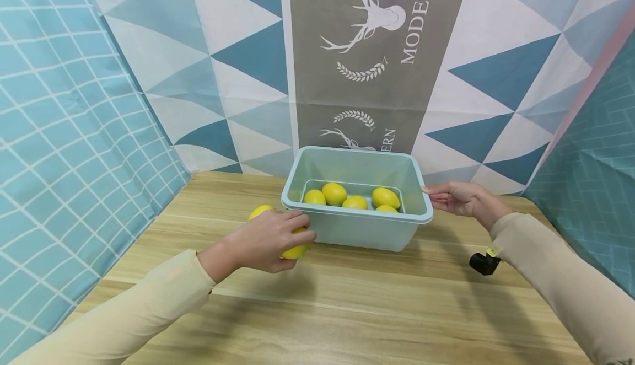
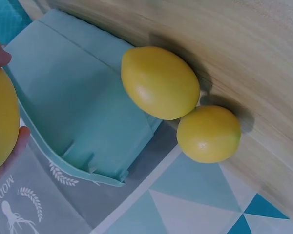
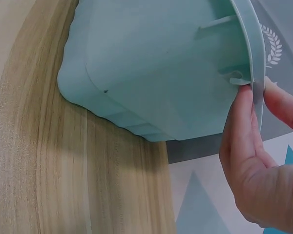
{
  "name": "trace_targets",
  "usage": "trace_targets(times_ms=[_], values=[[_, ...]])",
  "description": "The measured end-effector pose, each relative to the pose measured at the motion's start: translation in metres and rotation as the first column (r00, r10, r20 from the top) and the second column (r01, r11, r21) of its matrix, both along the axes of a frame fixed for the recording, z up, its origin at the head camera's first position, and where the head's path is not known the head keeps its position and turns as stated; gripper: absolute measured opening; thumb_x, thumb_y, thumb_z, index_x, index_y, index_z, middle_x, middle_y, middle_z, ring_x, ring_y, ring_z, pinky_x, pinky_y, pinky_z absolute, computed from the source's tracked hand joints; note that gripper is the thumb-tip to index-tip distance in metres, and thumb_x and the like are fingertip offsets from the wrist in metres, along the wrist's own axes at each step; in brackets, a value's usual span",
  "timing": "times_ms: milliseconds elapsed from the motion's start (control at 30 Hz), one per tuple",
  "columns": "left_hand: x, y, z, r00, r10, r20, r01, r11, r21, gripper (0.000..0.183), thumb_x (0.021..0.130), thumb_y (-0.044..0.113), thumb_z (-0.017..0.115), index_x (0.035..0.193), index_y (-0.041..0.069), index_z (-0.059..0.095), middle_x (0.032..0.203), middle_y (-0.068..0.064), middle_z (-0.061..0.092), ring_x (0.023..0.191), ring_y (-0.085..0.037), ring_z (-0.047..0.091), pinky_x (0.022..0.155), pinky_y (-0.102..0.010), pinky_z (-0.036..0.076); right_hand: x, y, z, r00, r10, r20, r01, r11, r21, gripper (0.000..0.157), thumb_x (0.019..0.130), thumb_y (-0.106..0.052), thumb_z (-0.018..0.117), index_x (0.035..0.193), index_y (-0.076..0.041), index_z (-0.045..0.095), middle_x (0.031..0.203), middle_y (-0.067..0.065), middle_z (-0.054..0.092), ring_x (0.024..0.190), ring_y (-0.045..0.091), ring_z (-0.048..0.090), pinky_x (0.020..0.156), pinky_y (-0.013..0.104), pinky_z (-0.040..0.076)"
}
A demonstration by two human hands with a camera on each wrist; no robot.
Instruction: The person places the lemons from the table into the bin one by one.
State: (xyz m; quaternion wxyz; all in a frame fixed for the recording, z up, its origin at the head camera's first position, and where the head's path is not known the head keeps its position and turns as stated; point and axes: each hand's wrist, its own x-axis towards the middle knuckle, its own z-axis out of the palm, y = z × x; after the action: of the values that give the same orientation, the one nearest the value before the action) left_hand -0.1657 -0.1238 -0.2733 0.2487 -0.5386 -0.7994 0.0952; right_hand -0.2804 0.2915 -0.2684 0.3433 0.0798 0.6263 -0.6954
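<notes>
My left hand (image 1: 270,239) grips a yellow lemon (image 2: 2,117) above the table, just in front of the bin's left corner. Two more lemons lie on the wood beside the bin: a larger lemon (image 2: 158,83) and a rounder lemon (image 2: 208,134). In the head view the left hand partly covers this spot, and one lemon (image 1: 260,210) peeks out behind it. At the other end, my right hand (image 1: 458,197) pinches the rim of the light blue plastic bin (image 3: 151,73), thumb above and fingers under the lip. Several lemons (image 1: 334,194) lie on the bin floor.
The bin stands on a wood-grain table (image 1: 347,299) close to the patterned back cloth (image 1: 248,78). Tiled-print cloths hang at the left (image 1: 64,133) and right. A small black device (image 1: 483,264) is at the right sleeve.
</notes>
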Motion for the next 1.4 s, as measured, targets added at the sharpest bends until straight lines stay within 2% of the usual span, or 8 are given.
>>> trace_targets(times_ms=[167,267,600,900,1200,1400], values=[[0.001,0.001,0.005,1.000,-0.005,-0.019,0.005,1.000,-0.006,0.036,0.071,0.035,0.072,0.099,0.020,0.056,0.087,0.003,0.052,0.079,-0.011,0.049,0.043,-0.017,0.034,0.001,0.002,0.000,0.998,-0.032,0.045,0.034,0.999,-0.037,0.013,0.092,-0.007,0.063,0.084,-0.010,0.074,0.084,0.003,0.075,0.081,0.010,0.072,0.080,0.022,0.060],[0.002,0.001,0.008,1.000,0.002,-0.017,-0.002,1.000,-0.016,0.036,0.071,0.035,0.072,0.099,0.020,0.056,0.087,0.003,0.052,0.078,-0.011,0.049,0.042,-0.017,0.033,0.002,0.002,-0.001,0.998,-0.040,0.037,0.042,0.998,-0.042,0.013,0.091,-0.007,0.064,0.083,-0.009,0.074,0.083,0.003,0.075,0.080,0.011,0.072,0.079,0.022,0.060],[0.005,-0.007,0.012,1.000,0.019,0.007,-0.018,0.999,-0.026,0.038,0.072,0.035,0.074,0.102,0.018,0.058,0.091,0.002,0.054,0.081,-0.013,0.051,0.053,-0.020,0.046,0.006,0.000,-0.004,0.999,-0.040,0.015,0.041,0.997,-0.068,0.019,0.094,-0.007,0.060,0.082,-0.009,0.075,0.080,0.003,0.075,0.077,0.010,0.072,0.077,0.022,0.060],[0.004,-0.005,0.017,1.000,0.013,-0.002,-0.013,1.000,-0.005,0.035,0.072,0.034,0.074,0.100,0.018,0.059,0.091,0.001,0.056,0.080,-0.012,0.051,0.051,-0.019,0.046,0.008,0.000,-0.006,0.999,-0.043,-0.004,0.043,0.995,-0.086,0.020,0.095,-0.011,0.059,0.082,-0.009,0.073,0.079,0.002,0.075,0.077,0.009,0.072,0.076,0.021,0.060],[-0.005,0.003,0.026,0.998,0.038,0.050,-0.037,0.999,-0.034,0.037,0.074,0.035,0.073,0.104,0.018,0.059,0.094,0.000,0.056,0.081,-0.012,0.051,0.050,-0.018,0.044,0.006,0.004,-0.008,0.999,-0.043,-0.005,0.042,0.991,-0.130,0.024,0.098,-0.011,0.054,0.083,-0.008,0.072,0.081,0.003,0.075,0.079,0.010,0.072,0.076,0.021,0.060],[-0.013,0.011,0.033,0.994,0.043,0.097,-0.037,0.997,-0.061,0.036,0.073,0.032,0.072,0.103,0.018,0.057,0.091,0.000,0.053,0.078,-0.012,0.049,0.047,-0.019,0.037,0.007,0.004,-0.008,0.999,-0.033,-0.004,0.033,0.992,-0.126,0.018,0.095,-0.011,0.058,0.083,-0.009,0.072,0.082,0.003,0.075,0.080,0.010,0.072,0.077,0.022,0.060]])
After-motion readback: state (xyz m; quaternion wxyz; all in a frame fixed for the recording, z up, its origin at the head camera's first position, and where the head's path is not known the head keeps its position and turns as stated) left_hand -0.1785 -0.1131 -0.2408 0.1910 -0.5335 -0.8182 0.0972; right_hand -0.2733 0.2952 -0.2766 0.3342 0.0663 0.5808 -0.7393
